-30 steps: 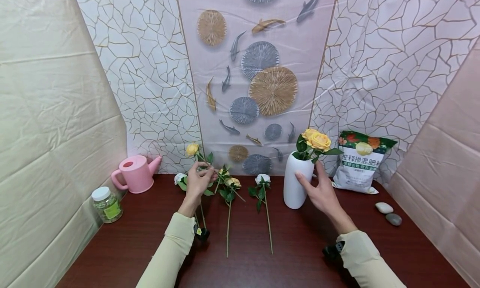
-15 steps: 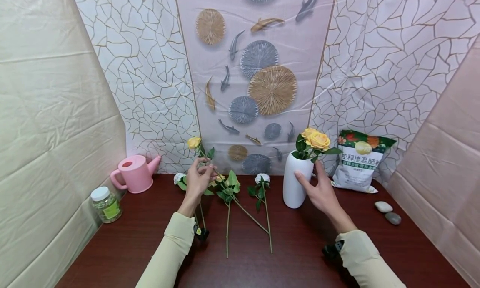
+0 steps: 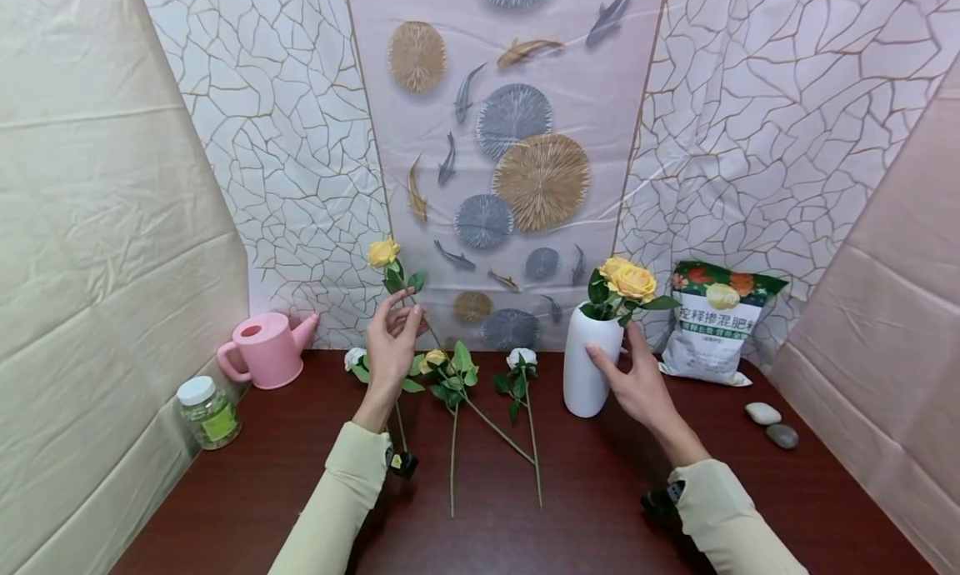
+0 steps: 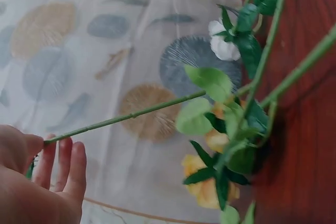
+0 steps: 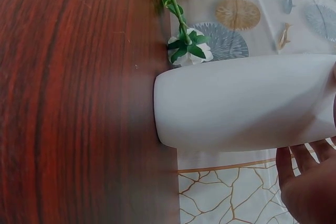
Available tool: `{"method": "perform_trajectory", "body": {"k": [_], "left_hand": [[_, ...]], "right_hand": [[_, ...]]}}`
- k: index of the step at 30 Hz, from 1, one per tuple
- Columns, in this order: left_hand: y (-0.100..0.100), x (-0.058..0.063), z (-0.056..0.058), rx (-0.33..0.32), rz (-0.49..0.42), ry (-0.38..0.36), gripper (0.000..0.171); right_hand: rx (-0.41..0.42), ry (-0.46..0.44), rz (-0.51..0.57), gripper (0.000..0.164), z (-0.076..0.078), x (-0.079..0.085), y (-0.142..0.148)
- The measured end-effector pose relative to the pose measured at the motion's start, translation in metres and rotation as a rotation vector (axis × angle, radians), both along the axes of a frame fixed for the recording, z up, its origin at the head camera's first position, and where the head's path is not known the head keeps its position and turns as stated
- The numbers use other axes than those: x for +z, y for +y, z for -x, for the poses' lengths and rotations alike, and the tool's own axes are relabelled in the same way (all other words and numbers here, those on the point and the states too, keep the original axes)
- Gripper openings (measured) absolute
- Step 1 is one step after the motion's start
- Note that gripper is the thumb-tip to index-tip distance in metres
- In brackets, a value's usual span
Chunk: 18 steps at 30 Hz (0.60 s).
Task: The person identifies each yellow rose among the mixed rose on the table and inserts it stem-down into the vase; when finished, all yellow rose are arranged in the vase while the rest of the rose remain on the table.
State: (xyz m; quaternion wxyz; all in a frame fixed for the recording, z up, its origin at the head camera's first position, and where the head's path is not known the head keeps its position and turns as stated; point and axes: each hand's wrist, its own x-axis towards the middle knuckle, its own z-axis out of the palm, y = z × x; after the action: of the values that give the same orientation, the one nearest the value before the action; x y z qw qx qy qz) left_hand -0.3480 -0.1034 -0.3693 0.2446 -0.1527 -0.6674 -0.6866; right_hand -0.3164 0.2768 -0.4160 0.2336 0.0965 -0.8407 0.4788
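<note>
My left hand (image 3: 392, 346) pinches the green stem of a yellow rose (image 3: 383, 253) between thumb and fingers, its bloom above the hand. The stem (image 4: 131, 115) slants down across other flowers lying on the table. My right hand (image 3: 641, 383) grips a white vase (image 3: 588, 367) near its upper part, thumb in front and fingers at the far side. In the right wrist view the vase (image 5: 236, 103) stands with its base on the table. Yellow roses (image 3: 632, 281) with leaves stick out of its mouth.
On the table lie a white rose (image 3: 522, 358), a yellow rose (image 3: 432, 360) and another white rose (image 3: 355, 359). A pink watering can (image 3: 267, 354) and a lidded jar (image 3: 210, 412) stand left. A fertilizer bag (image 3: 708, 329) and two stones (image 3: 762, 413) are on the right.
My left hand has risen, lifting the yellow rose; its stem is drawn up from among the lying flowers. The right hand stays on the vase.
</note>
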Motion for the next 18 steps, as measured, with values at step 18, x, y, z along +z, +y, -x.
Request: {"method": "perform_trajectory", "body": {"k": [18], "left_hand": [[0.08, 0.02, -0.002, -0.239, -0.026, 0.108, 0.04]], "right_hand": [[0.004, 0.001, 0.005, 0.074, 0.0, 0.001, -0.002]]}}
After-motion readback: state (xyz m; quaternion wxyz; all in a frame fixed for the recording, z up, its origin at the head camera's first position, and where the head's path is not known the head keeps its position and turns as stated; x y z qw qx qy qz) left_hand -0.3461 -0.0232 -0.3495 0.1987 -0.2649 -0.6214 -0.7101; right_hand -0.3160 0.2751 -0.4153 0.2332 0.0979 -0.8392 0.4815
